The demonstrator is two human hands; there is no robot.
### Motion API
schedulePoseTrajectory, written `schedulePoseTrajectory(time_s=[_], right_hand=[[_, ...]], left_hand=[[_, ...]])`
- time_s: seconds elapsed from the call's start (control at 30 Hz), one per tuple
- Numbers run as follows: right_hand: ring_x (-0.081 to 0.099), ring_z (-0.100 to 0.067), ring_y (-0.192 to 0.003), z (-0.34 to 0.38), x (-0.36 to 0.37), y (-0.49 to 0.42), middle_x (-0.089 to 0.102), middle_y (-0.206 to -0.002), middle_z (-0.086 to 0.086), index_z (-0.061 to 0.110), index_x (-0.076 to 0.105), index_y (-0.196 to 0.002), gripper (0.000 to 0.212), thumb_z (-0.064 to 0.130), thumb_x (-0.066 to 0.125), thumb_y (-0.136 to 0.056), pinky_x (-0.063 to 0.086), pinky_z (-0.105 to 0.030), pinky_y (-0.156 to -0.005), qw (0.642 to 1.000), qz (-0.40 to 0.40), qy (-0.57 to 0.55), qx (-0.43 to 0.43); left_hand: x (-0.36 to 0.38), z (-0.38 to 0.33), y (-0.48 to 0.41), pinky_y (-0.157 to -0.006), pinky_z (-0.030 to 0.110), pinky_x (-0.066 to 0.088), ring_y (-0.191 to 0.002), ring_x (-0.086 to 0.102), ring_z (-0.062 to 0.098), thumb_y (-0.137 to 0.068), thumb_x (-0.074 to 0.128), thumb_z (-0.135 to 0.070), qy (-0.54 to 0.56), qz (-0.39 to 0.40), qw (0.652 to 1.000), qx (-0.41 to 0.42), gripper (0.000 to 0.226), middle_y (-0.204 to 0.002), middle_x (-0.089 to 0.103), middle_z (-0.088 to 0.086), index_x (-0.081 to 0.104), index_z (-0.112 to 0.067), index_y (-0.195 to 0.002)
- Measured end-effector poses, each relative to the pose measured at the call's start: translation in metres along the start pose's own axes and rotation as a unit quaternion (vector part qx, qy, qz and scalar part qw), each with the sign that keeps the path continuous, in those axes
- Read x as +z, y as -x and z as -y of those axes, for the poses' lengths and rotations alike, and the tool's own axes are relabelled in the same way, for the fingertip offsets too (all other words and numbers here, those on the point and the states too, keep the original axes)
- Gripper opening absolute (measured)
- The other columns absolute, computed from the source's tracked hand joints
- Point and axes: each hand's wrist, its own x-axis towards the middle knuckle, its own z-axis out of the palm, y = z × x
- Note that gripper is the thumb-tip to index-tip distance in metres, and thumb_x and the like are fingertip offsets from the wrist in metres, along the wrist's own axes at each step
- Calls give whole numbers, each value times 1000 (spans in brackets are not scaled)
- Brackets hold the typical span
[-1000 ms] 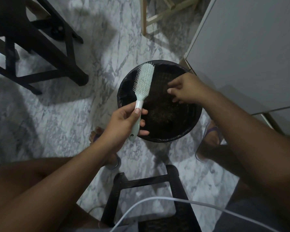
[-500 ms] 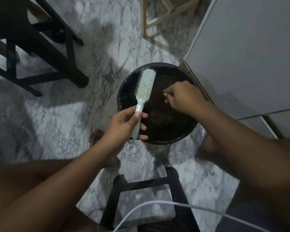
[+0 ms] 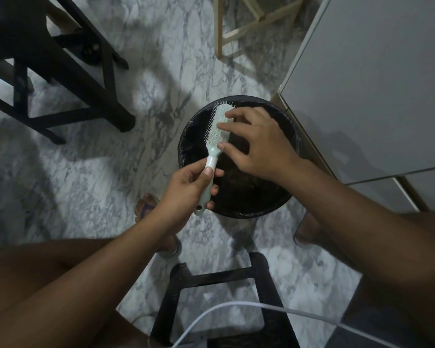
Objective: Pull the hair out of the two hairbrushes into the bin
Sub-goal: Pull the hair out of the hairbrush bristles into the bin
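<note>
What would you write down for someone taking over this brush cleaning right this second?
Left hand grips the mint hairbrush by its handle, holding it over the black bin.
Right hand lies on the bristles, fingers fairly straight; no hair visibly pinched.
Done: cannot tell. The bin contents are too dark, and no hair plainly shows on the brush.
Left: check this brush over, then do the second one, which is out of view.
</note>
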Motion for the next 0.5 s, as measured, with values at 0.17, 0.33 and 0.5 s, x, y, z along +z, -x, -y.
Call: schedulePoseTrajectory(time_s=[0.17,0.33,0.5], right_hand=[[50,-16,-112,7,-2,-1,57,-121,7,34,73,-109,32,52,64,-84,46,-46,-89,1000,-16,9,21],[52,-16,-110,6,-1,-4,60,-110,10,28,74,-88,14,40,70,-82,47,-48,-88,998,-21,-39,49],[58,-17,-96,1,-2,-12,64,-98,6,19,70,-90,14,31,62,-89,50,-40,-84,991,-24,-93,97]], left_hand=[[-2,0,0,-51,25,45,-66,52,10,-106,47,-15,-16,12,1000,8,36,-104,66,2,56,-13,-141],[-2,2,-1,-52,25,44,-67,51,11,-106,48,-14,-34,20,999,16,37,-105,66,2,56,-16,-142],[-2,5,-3,-51,25,44,-66,51,10,-106,48,-12,-30,22,999,7,36,-104,66,2,56,-12,-141]])
